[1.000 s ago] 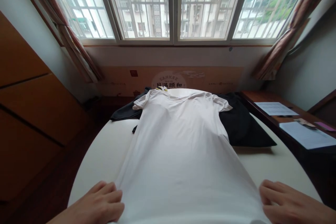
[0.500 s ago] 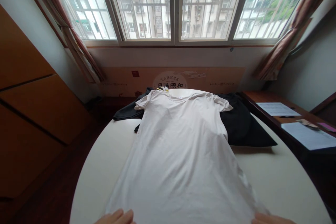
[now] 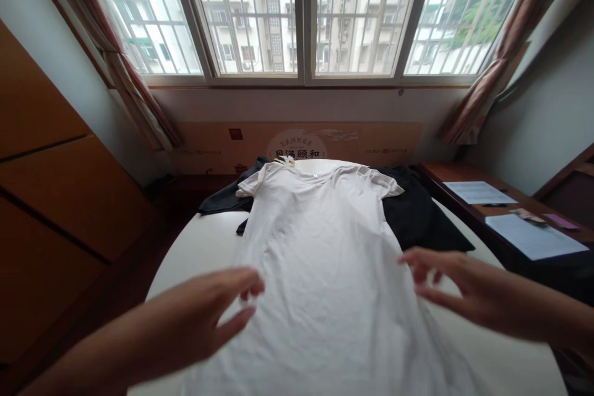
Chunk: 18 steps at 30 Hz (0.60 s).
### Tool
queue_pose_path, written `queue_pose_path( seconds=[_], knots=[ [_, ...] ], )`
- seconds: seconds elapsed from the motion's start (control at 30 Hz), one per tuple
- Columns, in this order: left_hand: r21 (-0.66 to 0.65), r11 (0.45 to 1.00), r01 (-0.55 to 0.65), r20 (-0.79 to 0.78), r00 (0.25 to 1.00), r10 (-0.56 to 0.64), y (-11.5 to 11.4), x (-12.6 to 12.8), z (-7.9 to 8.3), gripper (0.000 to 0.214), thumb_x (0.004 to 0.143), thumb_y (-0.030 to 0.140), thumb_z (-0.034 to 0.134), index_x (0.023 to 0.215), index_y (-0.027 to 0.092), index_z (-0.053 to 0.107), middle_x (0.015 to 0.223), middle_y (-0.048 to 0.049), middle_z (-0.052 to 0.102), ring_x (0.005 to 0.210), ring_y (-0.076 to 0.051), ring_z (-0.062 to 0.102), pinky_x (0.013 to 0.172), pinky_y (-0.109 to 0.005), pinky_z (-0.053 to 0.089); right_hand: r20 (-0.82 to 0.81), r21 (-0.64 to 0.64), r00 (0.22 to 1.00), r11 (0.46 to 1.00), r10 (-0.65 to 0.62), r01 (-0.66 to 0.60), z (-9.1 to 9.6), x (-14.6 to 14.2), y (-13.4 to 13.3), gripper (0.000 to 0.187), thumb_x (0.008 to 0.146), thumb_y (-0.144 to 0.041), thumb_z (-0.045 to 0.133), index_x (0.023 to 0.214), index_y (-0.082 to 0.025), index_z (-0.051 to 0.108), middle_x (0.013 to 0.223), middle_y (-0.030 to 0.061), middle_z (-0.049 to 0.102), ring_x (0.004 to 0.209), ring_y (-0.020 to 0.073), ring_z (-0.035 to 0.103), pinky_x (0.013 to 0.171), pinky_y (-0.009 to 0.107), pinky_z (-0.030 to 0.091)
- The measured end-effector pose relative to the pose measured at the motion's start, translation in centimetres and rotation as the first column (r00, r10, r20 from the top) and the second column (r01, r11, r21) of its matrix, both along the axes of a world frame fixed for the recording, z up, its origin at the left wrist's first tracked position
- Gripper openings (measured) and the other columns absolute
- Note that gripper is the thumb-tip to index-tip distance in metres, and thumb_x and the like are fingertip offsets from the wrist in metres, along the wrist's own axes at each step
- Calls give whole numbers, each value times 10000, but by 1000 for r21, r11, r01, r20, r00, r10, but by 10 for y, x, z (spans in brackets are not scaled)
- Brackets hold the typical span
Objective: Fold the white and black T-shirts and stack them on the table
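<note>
Where the left hand (image 3: pixel 218 306) hovers: over the near left edge of the white T-shirt (image 3: pixel 325 247), arm stretched forward, fingers half-curled with the thumb held apart below them. Nothing is gripped, and I cannot tell whether the fingertips brush the cloth.
Right hand (image 3: pixel 452 284): level with the left and across the shirt from it, over the shirt's right edge. The fingers are spread and bent downward, loose, holding nothing.
White T-shirt: spread flat between the two hands and running away from them, with the hem nearest the wrists and the collar at the far end. The short sleeves lie well beyond the fingertips.
Cream surface (image 3: pixel 199 247): under the shirt, bare on the outer side of each hand.
Dark garment (image 3: pixel 417 216): well beyond the hands, under the shirt's shoulders, showing on both sides — more of it beyond the right hand.
Desk (image 3: pixel 468 213): past the right hand on its outer side, with sheets of paper (image 3: pixel 533 236) lying on it.
Printed cardboard panel (image 3: pixel 380 139): far beyond both hands, behind the collar.
Window (image 3: pixel 301 12): above that panel — barred, with a curtain gathered at each side.
Wooden cabinet (image 3: pixel 55 198): on the outer side of the left hand.
</note>
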<state>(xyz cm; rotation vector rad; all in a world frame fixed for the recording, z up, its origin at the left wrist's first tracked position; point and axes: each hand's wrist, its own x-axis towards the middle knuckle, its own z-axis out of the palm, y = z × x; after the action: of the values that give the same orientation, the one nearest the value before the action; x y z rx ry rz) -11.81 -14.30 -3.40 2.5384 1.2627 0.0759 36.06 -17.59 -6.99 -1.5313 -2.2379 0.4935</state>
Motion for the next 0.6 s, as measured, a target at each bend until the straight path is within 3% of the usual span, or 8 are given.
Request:
queue_pose_path(
  seconds=[0.07, 0.13, 0.2, 0.27, 0.37, 0.47, 0.53, 0.6],
  knots=[
    [152, 988, -23, 76, 997, 11, 65, 37, 25, 407, 1015, 433, 475, 1331, 276, 679, 1333, -87, 730, 1230, -261, 681, 1082, -343, 484, -29, 52, 998, 997, -48, 50, 15, -19, 76, 567, 987, -524, 608, 1482, -249, 606, 1343, 132, 733, 1243, 322, 697, 1083, 438, 536],
    [259, 964, -60, 79, 996, 41, 133, 72, 30, 537, 1026, 389, 437, 1498, 164, 562, 1540, -149, 598, 1453, -276, 535, 1222, -368, 369, 21, 131, 987, 979, -160, 156, 16, -41, 152, 616, 992, -418, 606, 1549, -164, 532, 1571, 184, 570, 1498, 340, 490, 1254, 478, 358],
    [299, 949, -100, 36, 995, 93, 194, 97, 17, 631, 1044, 376, 407, 1586, 55, 442, 1664, -214, 438, 1569, -287, 385, 1280, -390, 281, 104, 112, 957, 960, -270, 258, 6, -61, 214, 651, 1023, -344, 545, 1605, -75, 434, 1683, 222, 405, 1589, 311, 347, 1302, 448, 257],
    [293, 942, -161, -24, 984, 176, 241, 109, -4, 673, 1061, 388, 379, 1621, 15, 374, 1713, -235, 334, 1613, -296, 294, 1301, -418, 237, 172, 23, 919, 934, -356, 357, -11, -72, 259, 650, 1079, -360, 420, 1646, -49, 346, 1734, 212, 296, 1621, 277, 268, 1314, 453, 211],
    [267, 909, -321, -90, 931, 355, 288, 97, -33, 725, 1080, 458, 317, 1666, 32, 297, 1756, -214, 222, 1646, -322, 179, 1320, -496, 161, 220, -13, 874, 894, -434, 447, -36, -55, 294, 644, 1106, -386, 316, 1671, -79, 301, 1756, 202, 236, 1640, 310, 195, 1308, 614, 97],
    [221, 838, -499, -36, 855, 518, 315, 57, -47, 759, 1085, 541, 158, 1714, 119, 208, 1786, -142, 149, 1650, -345, 141, 1313, -580, 130, 261, 0, 794, 823, -549, 568, -53, -4, 307, 671, 1115, -452, 209, 1694, -117, 262, 1776, 174, 183, 1650, 310, 147, 1287, 679, 17],
    [143, 756, -638, 4, 765, 644, 325, 28, -50, 801, 1062, 615, 104, 1724, 175, 200, 1790, -128, 149, 1628, -400, 200, 1284, -638, 178, 283, -30, 728, 753, -624, 657, -57, 35, 312, 721, 1107, -502, 167, 1699, -98, 244, 1780, 180, 162, 1652, 314, 139, 1291, 669, 28],
    [98, 645, -758, 33, 650, 759, 332, 9, -48, 834, 1042, 648, 158, 1700, 150, 280, 1766, -190, 217, 1581, -451, 300, 1249, -651, 255, 287, -31, 664, 686, -691, 727, -56, 60, 315, 741, 1100, -489, 186, 1697, -52, 218, 1775, 212, 155, 1651, 328, 132, 1292, 667, 44]
  ],
)
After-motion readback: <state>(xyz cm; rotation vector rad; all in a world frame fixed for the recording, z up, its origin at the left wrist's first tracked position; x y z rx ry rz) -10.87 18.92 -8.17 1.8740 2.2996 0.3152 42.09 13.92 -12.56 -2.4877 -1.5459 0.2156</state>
